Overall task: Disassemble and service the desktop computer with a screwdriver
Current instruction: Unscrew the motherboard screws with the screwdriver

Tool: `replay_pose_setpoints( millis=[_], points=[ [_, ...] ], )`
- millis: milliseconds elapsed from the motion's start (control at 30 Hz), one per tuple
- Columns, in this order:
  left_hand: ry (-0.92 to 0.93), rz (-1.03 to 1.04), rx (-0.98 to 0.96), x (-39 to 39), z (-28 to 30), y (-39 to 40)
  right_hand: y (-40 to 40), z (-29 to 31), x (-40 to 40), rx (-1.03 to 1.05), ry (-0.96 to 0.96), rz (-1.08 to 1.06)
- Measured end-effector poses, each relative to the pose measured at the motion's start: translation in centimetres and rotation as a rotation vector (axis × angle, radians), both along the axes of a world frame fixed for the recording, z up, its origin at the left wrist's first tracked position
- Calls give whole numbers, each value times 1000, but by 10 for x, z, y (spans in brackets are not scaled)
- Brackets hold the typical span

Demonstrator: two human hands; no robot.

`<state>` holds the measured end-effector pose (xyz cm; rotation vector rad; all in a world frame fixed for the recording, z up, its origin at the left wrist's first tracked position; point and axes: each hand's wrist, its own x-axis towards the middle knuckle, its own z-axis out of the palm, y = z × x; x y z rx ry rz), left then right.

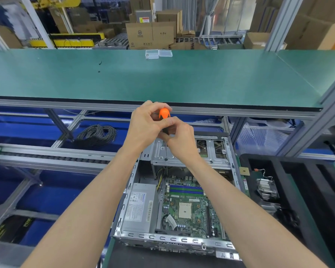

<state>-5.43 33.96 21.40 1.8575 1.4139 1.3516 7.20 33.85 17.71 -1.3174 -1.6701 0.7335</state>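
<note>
Screwdriver (164, 114) upright, orange cap showing between both hands, and the person has it held two ways at once: the left hand (146, 123) curls its fingers round the top of the handle, the right hand (179, 140) wraps the black grip lower down. The thin steel shaft (166, 149) drops straight to the silver drive cage (190, 151) at the far end of the open desktop case (174, 238), tip apparently seated on a screw there, though the head is too small to make out. Rigid, light tool, likely easy to steer; the risk is the tip camming out and skating across sheet metal, so downward pressure from the top hand looks sensible. The cage itself is stiff stamped steel with sharp edges, better taken by its flat flanges. Below it, the motherboard (188, 207) lies bare and fragile, power supply (139, 207) beside it on the left. The case rests on a low black surface; to its right sit a heatsink (267, 188) and loose parts. Beyond, a green bench (162, 78) carries small clear boxes (158, 54); coiled cable (97, 135) lies underneath, cartons (151, 33) behind.
</note>
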Motion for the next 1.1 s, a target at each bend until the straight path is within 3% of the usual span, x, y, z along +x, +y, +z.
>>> replay_pose_setpoints(
  millis=[133,267,433,667,867,967,1100],
  points=[
    [54,16,7,4,-1,-1,1,-2,1,4,-35,4],
    [-37,-172,-59,-3,-1,-5,2,0,5,-18,-62,113],
    [27,-66,-10,-4,2,-3,5,-2,6,-72,-123,211],
    [95,84,-7,1,4,1,9,-6,0,26,-210,65],
    [-80,-169,-56,-3,1,-5,11,-2,6,-34,-179,230],
    [-17,-93,-25,-1,1,-1,15,-3,7,-91,-141,250],
    [30,11,5,1,0,3,13,-16,3,-42,-245,167]
  ],
)
